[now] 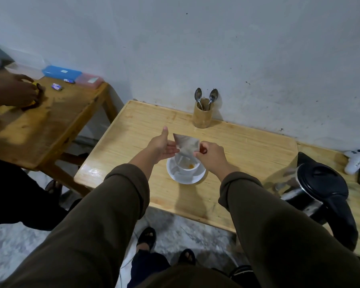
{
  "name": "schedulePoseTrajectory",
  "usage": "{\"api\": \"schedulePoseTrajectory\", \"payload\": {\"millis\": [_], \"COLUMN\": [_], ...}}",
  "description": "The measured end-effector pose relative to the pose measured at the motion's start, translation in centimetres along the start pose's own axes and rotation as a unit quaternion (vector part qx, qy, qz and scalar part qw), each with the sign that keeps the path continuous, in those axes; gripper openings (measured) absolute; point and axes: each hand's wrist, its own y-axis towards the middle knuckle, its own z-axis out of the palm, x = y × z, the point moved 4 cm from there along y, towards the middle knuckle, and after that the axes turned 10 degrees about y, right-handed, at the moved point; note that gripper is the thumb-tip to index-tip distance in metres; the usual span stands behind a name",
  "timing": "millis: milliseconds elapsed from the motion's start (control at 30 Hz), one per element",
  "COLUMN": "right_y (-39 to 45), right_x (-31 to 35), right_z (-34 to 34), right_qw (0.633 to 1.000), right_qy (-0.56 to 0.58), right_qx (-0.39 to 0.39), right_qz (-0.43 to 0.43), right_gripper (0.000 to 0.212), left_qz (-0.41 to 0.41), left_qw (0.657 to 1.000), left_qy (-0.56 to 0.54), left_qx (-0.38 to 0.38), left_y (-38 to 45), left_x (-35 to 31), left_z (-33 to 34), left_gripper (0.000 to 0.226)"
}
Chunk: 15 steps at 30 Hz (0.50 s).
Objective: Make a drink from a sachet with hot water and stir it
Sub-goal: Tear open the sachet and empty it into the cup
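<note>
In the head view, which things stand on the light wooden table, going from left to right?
White cup on its saucer → wooden holder with two spoons → black kettle.

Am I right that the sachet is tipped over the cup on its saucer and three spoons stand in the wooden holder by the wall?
Not quite: the head view shows two spoons, not three, in the wooden holder by the wall. The rest holds: the sachet is tipped over the cup on its saucer.
</note>
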Motion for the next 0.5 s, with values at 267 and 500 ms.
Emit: {"api": "schedulePoseTrajectory", "payload": {"millis": [267, 500], "right_y": [0.4, 0.7], "right_x": [0.5, 0.6], "right_z": [0.0, 0.2], "right_qw": [1.000, 0.999], "right_qy": [-0.003, 0.020], "right_qx": [-0.016, -0.029], "right_qz": [-0.002, 0.015], "right_gripper": [0.047, 0.046], "left_qz": [0.062, 0.070], "left_qw": [0.997, 0.992], "left_qy": [0.036, 0.073], "left_qx": [-0.042, -0.076], "left_y": [1.2, 2.0], "left_x": [0.6, 1.0], "left_z": [0.5, 0.0], "left_gripper": [0.062, 0.054]}}
